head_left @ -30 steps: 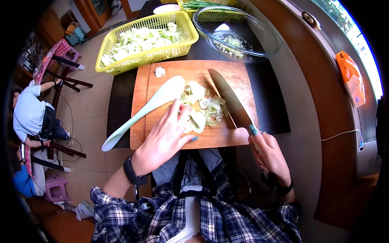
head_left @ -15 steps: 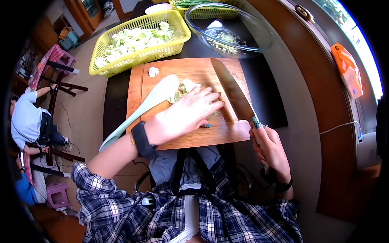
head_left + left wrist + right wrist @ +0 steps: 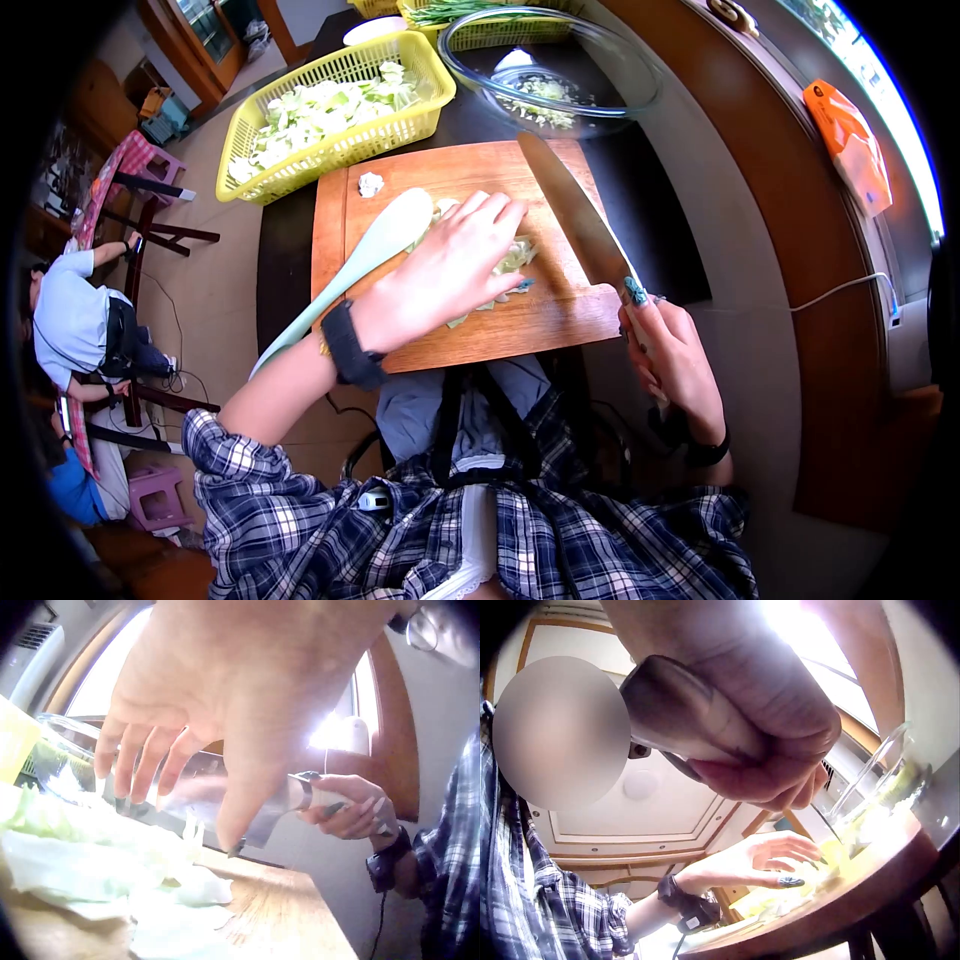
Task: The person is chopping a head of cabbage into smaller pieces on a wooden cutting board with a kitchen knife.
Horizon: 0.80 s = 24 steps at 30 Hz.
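Observation:
The left hand (image 3: 445, 262) is spread palm down over the cut cabbage pieces (image 3: 516, 256) on the wooden cutting board (image 3: 400, 345), hiding many of them. In the left wrist view its fingers (image 3: 154, 761) hang apart, bent a little, above the pale leaves (image 3: 67, 870); whether they touch is unclear. The right hand (image 3: 678, 362) grips the handle of a large knife (image 3: 575, 210), whose blade slants over the board's right side. A pale green spatula (image 3: 375, 245) lies across the board's left part, left of the left hand.
A yellow basket (image 3: 335, 135) of cut cabbage stands behind the board. To its right is a glass bowl (image 3: 640, 100) with chopped bits in it. A small white lump (image 3: 370, 184) sits at the board's back left. An orange packet (image 3: 850, 150) lies on the right ledge; people are at far left.
The left hand has moved from the left edge of the cabbage to above it, then drawn back slightly left. The right hand still holds the knife at the board's right side.

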Tool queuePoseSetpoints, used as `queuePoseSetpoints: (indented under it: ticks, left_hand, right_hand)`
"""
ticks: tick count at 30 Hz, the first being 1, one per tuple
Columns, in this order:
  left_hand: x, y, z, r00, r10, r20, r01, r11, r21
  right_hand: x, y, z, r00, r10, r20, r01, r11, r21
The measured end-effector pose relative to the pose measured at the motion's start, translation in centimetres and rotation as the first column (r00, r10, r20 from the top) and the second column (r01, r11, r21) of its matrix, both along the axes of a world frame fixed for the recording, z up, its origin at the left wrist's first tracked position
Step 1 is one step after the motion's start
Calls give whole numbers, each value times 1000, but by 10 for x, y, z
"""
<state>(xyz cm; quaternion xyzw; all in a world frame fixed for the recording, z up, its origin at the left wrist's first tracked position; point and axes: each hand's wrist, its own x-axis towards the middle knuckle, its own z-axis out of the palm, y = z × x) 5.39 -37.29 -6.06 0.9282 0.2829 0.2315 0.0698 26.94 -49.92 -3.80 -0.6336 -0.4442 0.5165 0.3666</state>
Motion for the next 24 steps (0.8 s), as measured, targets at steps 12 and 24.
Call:
queuePoseSetpoints:
  ticks: [12,24]
  left_hand:
    - [-13,-20,-22,971,-112,-209,140,983,121]
    - [-14,-29,-15,975,-39,-217,58,995,78]
  right_hand:
    - [-27,16,0,994,85,69,-83,996,-38]
    - [-31,24,-1,972,151,179,-142,988,-65]
